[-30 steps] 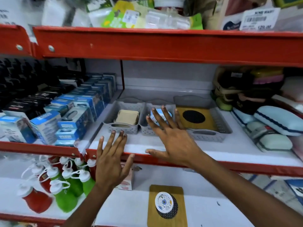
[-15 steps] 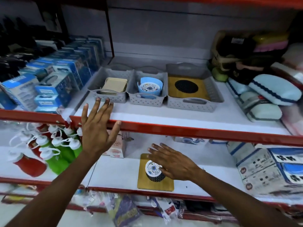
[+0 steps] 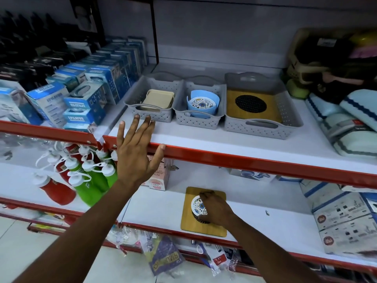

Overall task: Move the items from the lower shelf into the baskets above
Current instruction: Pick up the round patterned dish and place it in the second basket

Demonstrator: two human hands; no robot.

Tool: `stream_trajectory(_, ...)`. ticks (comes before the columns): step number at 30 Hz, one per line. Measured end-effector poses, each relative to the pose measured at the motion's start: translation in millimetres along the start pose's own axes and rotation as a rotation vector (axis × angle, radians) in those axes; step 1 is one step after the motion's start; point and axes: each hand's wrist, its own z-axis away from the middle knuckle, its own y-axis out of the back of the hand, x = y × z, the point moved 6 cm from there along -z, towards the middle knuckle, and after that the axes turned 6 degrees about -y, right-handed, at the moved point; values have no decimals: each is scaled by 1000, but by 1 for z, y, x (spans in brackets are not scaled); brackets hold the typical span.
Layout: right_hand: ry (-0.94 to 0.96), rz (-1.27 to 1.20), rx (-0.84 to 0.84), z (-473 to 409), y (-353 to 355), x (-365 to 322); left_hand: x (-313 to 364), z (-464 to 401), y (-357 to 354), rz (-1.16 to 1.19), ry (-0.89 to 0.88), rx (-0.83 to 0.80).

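On the lower shelf lies a square wooden trivet (image 3: 188, 219) with a round patterned coaster (image 3: 196, 205) on top of it. My right hand (image 3: 217, 208) is curled over the coaster, fingers closed on its edge. My left hand (image 3: 135, 154) is spread flat against the red front rail of the upper shelf (image 3: 244, 162). Three grey baskets stand above: the left basket (image 3: 138, 94) holds beige square coasters, the middle basket (image 3: 199, 119) a blue holder with patterned coasters, the large right basket (image 3: 285, 121) a wooden trivet with a black round centre.
Blue boxes (image 3: 85, 99) fill the upper shelf to the left, rolled towels (image 3: 350, 119) the right. On the lower shelf stand red and green bottles (image 3: 87, 180), a small pink carton (image 3: 158, 180) and white boxes (image 3: 342, 217). Plastic packets (image 3: 163, 260) hang below.
My right hand came down from the middle basket to the lower shelf and has closed over the patterned coaster. The view tilted downward. My left hand stayed on the rail.
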Motion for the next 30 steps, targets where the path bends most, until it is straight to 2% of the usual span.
stream_trajectory(7,78,-175,156,21,33,-4,-1,-1,-1,8,-1,-11)
stream_trajectory(18,416,-185,893,134,189,-45,-1,2,0,25,-20,23)
stream_trajectory(21,359,-220,983,141,227,-47,-1,2,0,30,-27,22)
stream_trajectory(25,222,-339,987,132,267,-45,-2,2,0,22,-32,16)
stream_trajectory(30,93,-433,985,114,284,-40,-3,1,1,29,-49,34)
